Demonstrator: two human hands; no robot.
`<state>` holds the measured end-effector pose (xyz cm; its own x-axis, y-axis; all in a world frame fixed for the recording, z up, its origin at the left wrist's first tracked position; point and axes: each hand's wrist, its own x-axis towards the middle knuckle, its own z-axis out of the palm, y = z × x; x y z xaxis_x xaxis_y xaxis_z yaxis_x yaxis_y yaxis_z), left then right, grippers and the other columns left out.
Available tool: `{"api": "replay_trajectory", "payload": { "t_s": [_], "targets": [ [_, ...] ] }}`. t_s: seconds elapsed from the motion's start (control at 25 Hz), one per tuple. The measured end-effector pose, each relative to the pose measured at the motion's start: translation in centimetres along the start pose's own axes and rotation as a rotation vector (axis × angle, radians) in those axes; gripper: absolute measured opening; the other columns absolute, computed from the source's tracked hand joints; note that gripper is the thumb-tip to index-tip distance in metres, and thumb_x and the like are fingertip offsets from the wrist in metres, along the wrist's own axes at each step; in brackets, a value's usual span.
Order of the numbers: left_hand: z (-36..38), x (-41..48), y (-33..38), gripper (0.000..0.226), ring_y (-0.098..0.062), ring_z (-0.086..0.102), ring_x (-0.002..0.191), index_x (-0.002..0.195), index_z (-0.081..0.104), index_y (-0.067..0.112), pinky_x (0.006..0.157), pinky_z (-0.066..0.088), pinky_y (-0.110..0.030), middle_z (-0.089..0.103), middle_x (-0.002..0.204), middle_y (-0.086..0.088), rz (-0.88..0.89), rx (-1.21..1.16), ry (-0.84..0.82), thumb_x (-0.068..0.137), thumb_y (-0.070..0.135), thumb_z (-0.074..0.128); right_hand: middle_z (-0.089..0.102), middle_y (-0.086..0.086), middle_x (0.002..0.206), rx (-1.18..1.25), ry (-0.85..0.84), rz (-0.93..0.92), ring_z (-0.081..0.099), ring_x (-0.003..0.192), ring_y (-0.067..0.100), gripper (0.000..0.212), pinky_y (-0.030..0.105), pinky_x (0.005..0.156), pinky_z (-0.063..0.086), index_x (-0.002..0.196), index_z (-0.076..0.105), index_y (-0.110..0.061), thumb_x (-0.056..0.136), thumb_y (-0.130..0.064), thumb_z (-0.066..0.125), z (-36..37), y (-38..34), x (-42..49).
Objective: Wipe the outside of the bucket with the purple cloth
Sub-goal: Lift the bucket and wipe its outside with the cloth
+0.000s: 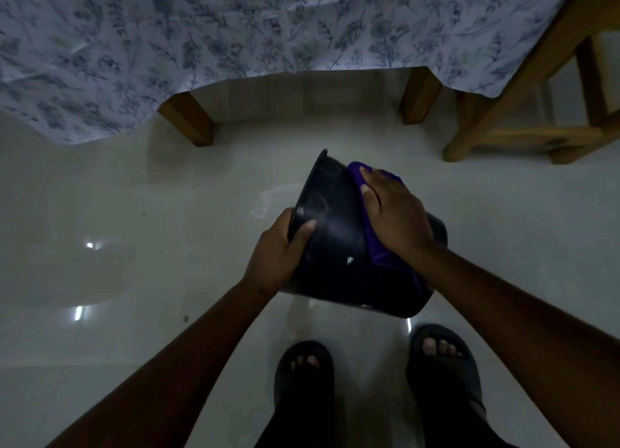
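A dark, nearly black bucket (339, 246) is held tipped on its side above the floor, its open mouth facing left. My left hand (278, 249) grips the rim at the lower left, thumb lying on the outer wall. My right hand (392, 212) presses a purple cloth (379, 256) flat against the bucket's outer wall on the right side. The cloth drapes from the upper edge down toward the bucket's base, partly hidden under my palm and forearm.
A glossy pale tiled floor (167, 212) lies below. A table with a floral cloth (235, 28) and wooden legs (191, 118) stands ahead. A wooden chair frame (523, 122) is at the right. My feet in dark sandals (302, 380) are under the bucket.
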<state>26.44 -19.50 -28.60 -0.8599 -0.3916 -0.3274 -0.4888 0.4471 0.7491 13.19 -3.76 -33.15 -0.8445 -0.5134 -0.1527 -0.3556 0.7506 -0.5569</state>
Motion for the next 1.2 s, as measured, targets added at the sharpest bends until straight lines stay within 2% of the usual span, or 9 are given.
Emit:
{"api": "replay_trajectory", "payload": {
  "t_s": [0.16,0.28,0.4,0.6,0.72,0.8,1.0,1.12,1.2],
  "targets": [
    [-0.2,1.4,-0.1,0.027,-0.015,0.06,0.071,0.092,0.05,0.02,0.059,0.045,-0.02,0.059,0.078,0.006,-0.029,0.146,0.09,0.096,0.046,0.045,0.033,0.006,0.157,-0.127,0.067,0.011,0.032,0.143,0.027,0.052,0.046,0.113,0.029,0.151,0.028,-0.018,0.102,-0.036,0.026,1.1,0.2,-4.6],
    [0.4,3.4,1.5,0.031,-0.019,0.061,0.072,0.094,0.053,0.017,0.065,0.049,-0.029,0.06,0.081,0.001,-0.008,0.126,0.075,0.096,0.048,0.046,0.019,0.003,0.161,-0.275,0.045,-0.128,0.016,0.148,0.028,0.057,0.051,0.114,0.019,0.153,0.018,-0.023,0.1,-0.041,0.024,1.9,-0.1,-9.6],
    [0.6,3.5,1.5,0.034,-0.019,0.062,0.077,0.1,0.056,0.013,0.067,0.048,-0.028,0.064,0.087,-0.002,-0.019,0.076,0.07,0.097,0.045,0.046,0.022,0.003,0.161,-0.252,0.015,-0.17,0.019,0.148,0.026,0.056,0.048,0.117,0.02,0.153,0.018,-0.025,0.1,-0.043,0.022,1.4,-0.4,-5.9],
    [0.7,4.1,2.2,0.037,-0.024,0.064,0.079,0.102,0.056,0.011,0.065,0.044,-0.028,0.066,0.091,-0.007,-0.071,0.098,0.089,0.098,0.045,0.043,0.033,0.007,0.156,-0.111,0.066,0.027,0.032,0.143,0.028,0.056,0.049,0.114,0.03,0.15,0.029,-0.018,0.1,-0.041,0.022,0.2,1.2,-4.1],
    [0.8,4.3,2.1,0.036,-0.022,0.06,0.08,0.104,0.055,0.011,0.067,0.041,-0.027,0.061,0.09,-0.002,-0.084,0.145,0.105,0.098,0.045,0.043,0.02,0.004,0.161,-0.284,0.032,-0.159,0.015,0.148,0.029,0.057,0.053,0.114,0.018,0.153,0.021,-0.025,0.098,-0.041,0.026,2.1,0.1,-11.5],
    [0.7,4.2,2.3,0.035,-0.022,0.06,0.079,0.104,0.054,0.012,0.067,0.042,-0.028,0.06,0.089,-0.001,-0.078,0.124,0.1,0.098,0.044,0.043,0.02,0.003,0.161,-0.291,0.024,-0.231,0.015,0.148,0.028,0.055,0.052,0.114,0.018,0.152,0.021,-0.027,0.099,-0.042,0.027,2.2,0.0,-9.5],
    [0.7,4.5,2.7,0.037,-0.024,0.061,0.082,0.105,0.055,0.01,0.068,0.044,-0.029,0.061,0.091,-0.004,-0.099,0.114,0.087,0.098,0.044,0.043,0.029,0.004,0.158,-0.115,0.063,0.029,0.026,0.145,0.029,0.054,0.055,0.114,0.028,0.15,0.031,-0.023,0.099,-0.041,0.026,0.6,0.9,-5.1],
    [0.8,4.3,2.1,0.036,-0.024,0.06,0.082,0.103,0.055,0.011,0.069,0.042,-0.028,0.061,0.093,-0.005,-0.108,0.131,0.099,0.098,0.045,0.043,0.024,0.002,0.16,-0.248,0.03,-0.188,0.018,0.147,0.029,0.054,0.053,0.114,0.021,0.151,0.026,-0.027,0.099,-0.04,0.029,2.1,0.6,-10.6],
    [0.9,4.5,2.2,0.036,-0.022,0.059,0.08,0.104,0.055,0.011,0.068,0.041,-0.027,0.06,0.091,-0.003,-0.101,0.126,0.106,0.098,0.044,0.043,0.026,0.002,0.16,-0.252,0.015,-0.202,0.02,0.147,0.028,0.053,0.053,0.114,0.024,0.15,0.028,-0.027,0.099,-0.041,0.029,1.8,0.6,-7.8]
  ]
}}
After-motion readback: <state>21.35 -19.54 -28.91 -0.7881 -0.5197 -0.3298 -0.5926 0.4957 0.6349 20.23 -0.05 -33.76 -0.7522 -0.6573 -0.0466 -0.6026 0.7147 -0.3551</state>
